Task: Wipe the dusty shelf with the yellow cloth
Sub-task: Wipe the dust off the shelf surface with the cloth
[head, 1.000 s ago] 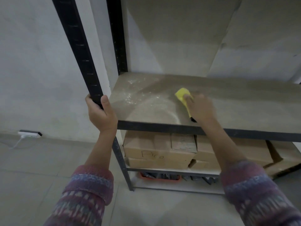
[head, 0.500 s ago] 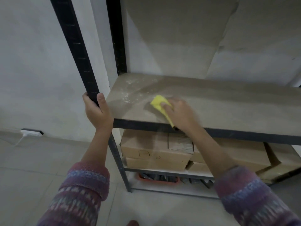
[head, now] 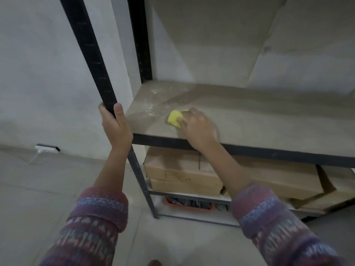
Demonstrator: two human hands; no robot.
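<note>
The dusty shelf is a grey-brown board with a black front rail. White dust specks lie on its left part. My right hand presses the yellow cloth flat on the board near the front left; most of the cloth is hidden under my fingers. My left hand is wrapped around the black front-left upright post at shelf height.
Cardboard boxes fill the shelf below. An orange tray of tools sits on the bottom level. A second black post stands at the back left. A white power strip lies by the wall on the tiled floor.
My right hand has slid the yellow cloth leftward along the shelf toward the dusty left end. My left hand has kept its grip on the post.
</note>
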